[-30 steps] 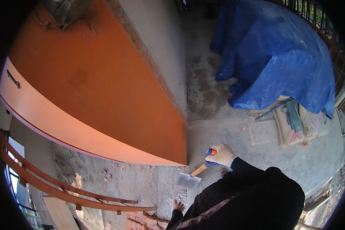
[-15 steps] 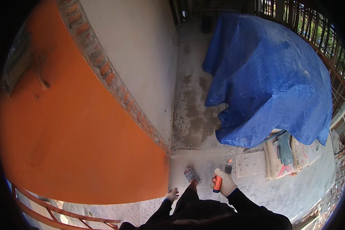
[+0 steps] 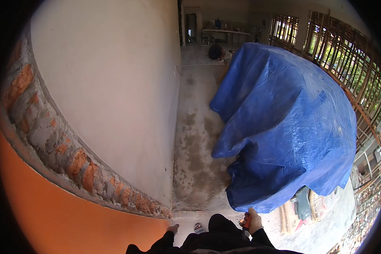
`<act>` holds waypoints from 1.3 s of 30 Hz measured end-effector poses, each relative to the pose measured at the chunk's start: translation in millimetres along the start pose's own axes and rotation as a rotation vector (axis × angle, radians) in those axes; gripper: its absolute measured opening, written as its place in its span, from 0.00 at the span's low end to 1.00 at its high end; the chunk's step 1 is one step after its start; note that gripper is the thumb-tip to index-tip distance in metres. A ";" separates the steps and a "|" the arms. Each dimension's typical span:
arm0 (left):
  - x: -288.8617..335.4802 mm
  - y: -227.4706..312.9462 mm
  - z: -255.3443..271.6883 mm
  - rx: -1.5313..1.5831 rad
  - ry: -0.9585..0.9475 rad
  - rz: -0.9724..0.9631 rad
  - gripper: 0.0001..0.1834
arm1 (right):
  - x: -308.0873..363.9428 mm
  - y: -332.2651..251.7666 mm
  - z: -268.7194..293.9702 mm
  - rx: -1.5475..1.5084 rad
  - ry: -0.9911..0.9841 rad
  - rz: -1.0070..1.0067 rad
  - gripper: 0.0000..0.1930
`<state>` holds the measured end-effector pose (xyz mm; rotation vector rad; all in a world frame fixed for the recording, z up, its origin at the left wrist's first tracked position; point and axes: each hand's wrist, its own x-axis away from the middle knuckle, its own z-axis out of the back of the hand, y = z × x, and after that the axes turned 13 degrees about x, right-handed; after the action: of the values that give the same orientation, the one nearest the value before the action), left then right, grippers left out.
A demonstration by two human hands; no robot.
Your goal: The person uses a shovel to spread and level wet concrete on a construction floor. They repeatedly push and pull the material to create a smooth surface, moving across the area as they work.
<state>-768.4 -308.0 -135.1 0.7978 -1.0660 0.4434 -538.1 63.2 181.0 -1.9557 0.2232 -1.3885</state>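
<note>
In a pale work glove, my right hand is wrapped round an orange-red cylinder with a dark end. Its exact kind does not show. The hand is next to the lower edge of a large blue tarp, which drapes over a big heap; whether they touch I cannot tell. My left hand, also pale-gloved, hangs low by the end of the orange wall. Its fingers are too small and indistinct to read. A sandalled foot shows between my hands.
A rough exposed-brick edge borders the pale wall on the left. A concrete passage with damp patches runs ahead beside the tarp. Bags poke out below it. Farther off, a person crouches. Slatted bamboo-like railing stands right.
My view has moved forward and tilted up, bringing the far room and crouching person into sight. My right hand still holds the orange-red cylinder, now by the tarp's edge.
</note>
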 end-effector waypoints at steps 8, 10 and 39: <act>-45.3 262.8 -20.4 0.412 -0.173 -0.376 0.35 | -143.7 -62.3 -108.0 -0.174 -0.031 -0.025 0.15; -60.0 294.3 -15.9 0.294 -0.209 -0.250 0.36 | -193.5 -80.9 -136.1 -0.275 -0.055 -0.097 0.15; -346.2 940.4 89.1 0.314 -0.093 -0.044 0.37 | -693.9 -361.6 -306.8 -0.142 0.522 -0.394 0.12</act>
<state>-1604.1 249.9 -85.0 1.1266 -1.0760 0.5481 -1181.0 547.0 -61.7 -1.7711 0.1835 -2.1888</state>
